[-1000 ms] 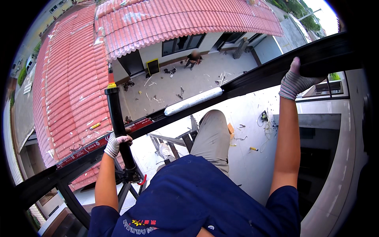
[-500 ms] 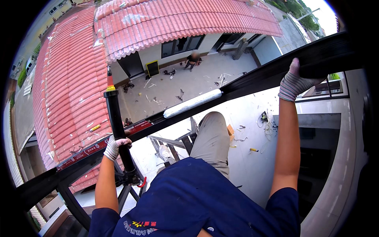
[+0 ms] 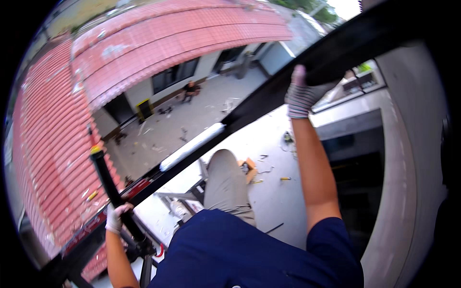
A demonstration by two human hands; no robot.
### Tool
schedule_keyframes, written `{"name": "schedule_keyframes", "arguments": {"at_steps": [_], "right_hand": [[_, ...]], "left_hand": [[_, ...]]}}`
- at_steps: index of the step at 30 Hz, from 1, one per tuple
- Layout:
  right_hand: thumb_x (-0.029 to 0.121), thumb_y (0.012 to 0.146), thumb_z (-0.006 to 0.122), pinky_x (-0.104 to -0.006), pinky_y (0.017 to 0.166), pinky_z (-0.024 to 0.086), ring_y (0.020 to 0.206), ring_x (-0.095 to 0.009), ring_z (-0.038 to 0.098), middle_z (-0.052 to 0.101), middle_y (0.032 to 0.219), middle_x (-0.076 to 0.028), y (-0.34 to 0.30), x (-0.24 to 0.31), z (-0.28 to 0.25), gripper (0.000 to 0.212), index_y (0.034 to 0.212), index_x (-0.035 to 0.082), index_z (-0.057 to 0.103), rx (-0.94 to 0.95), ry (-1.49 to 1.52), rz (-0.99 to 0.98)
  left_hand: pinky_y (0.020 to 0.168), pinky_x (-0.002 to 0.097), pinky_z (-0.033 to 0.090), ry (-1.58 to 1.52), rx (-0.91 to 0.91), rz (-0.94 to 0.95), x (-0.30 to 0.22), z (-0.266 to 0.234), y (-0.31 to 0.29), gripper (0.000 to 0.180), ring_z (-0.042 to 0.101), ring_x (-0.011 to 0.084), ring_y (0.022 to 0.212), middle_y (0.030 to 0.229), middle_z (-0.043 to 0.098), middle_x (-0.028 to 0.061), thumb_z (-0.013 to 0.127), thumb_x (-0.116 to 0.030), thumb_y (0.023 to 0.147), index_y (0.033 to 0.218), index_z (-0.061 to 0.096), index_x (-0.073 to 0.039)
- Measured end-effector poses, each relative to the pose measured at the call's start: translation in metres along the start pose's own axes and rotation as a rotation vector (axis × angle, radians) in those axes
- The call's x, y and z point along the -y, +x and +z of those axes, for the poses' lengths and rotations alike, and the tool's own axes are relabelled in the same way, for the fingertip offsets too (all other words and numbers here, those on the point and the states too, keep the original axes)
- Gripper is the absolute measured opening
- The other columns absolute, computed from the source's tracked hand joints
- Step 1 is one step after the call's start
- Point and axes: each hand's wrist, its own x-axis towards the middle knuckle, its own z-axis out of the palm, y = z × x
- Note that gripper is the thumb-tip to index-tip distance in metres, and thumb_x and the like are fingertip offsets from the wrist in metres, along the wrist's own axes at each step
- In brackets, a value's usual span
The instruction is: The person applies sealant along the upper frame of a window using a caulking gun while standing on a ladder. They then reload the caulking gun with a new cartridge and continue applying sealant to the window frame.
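Note:
My left hand (image 3: 117,218), in a pale knit glove, is closed around the black barrel of a caulking gun (image 3: 106,177). The gun stands tilted at the beam, its yellow-collared tip up and its handle end with a red hook below. My right hand (image 3: 305,98), in a striped glove, grips the long black beam (image 3: 259,108) farther up; its thumb lies on the near face and the other fingers are partly hidden. Between my hands, a white sausage-shaped sealant pack (image 3: 192,146) rests along the beam. A red printed strip (image 3: 89,230) runs beside my left hand.
Far below lies a courtyard (image 3: 168,117) with scattered scraps and a seated person (image 3: 190,91). Red tiled roofs (image 3: 57,144) flank it. Under my knee are a metal stand, an opened cardboard box (image 3: 249,170) and a yellow tube (image 3: 285,178). A pale wall (image 3: 408,120) curves at right.
The view has swung, so the beam, both hands and the courtyard appear farther left, and the beam slants more steeply. Both hands keep their holds. The picture is blurrier now.

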Motion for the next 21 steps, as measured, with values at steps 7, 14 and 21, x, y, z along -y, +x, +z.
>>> {"name": "schedule_keyframes", "arguments": {"at_steps": [7, 14, 21], "right_hand": [[0.029, 0.071, 0.085, -0.0429, 0.114, 0.032, 0.133, -0.031, 0.038, 0.03, 0.149, -0.022, -0.002, 0.004, -0.001, 0.12, 0.154, -0.001, 0.004, 0.033, -0.034, -0.044], [0.032, 0.061, 0.085, -0.0448, 0.105, 0.053, 0.114, -0.033, 0.054, 0.042, 0.13, -0.022, 0.004, 0.018, 0.001, 0.109, 0.144, 0.001, 0.021, -0.039, -0.038, -0.086], [0.055, 0.06, 0.084, -0.0498, 0.098, 0.058, 0.119, -0.035, 0.051, 0.036, 0.128, -0.022, 0.013, 0.009, -0.001, 0.116, 0.144, 0.004, 0.023, -0.03, -0.131, -0.14]], "left_hand": [[0.063, 0.0336, 0.053, 0.039, 0.005, 0.038, -0.004, 0.002, 0.0, 0.051, 0.063, 0.0218, 0.063, 0.074, 0.065, 0.0136, 0.063, -0.014, 0.075, 0.119, 0.055, 0.01], [0.068, 0.0349, 0.056, 0.046, 0.028, -0.045, -0.022, 0.002, -0.009, 0.057, 0.067, 0.0203, 0.069, 0.08, 0.069, 0.0134, 0.073, -0.011, 0.071, 0.122, 0.054, 0.008], [0.067, 0.0344, 0.056, 0.045, 0.017, -0.039, -0.024, 0.009, -0.011, 0.06, 0.067, 0.0201, 0.069, 0.08, 0.069, 0.0138, 0.073, -0.014, 0.072, 0.124, 0.052, 0.008]]}}
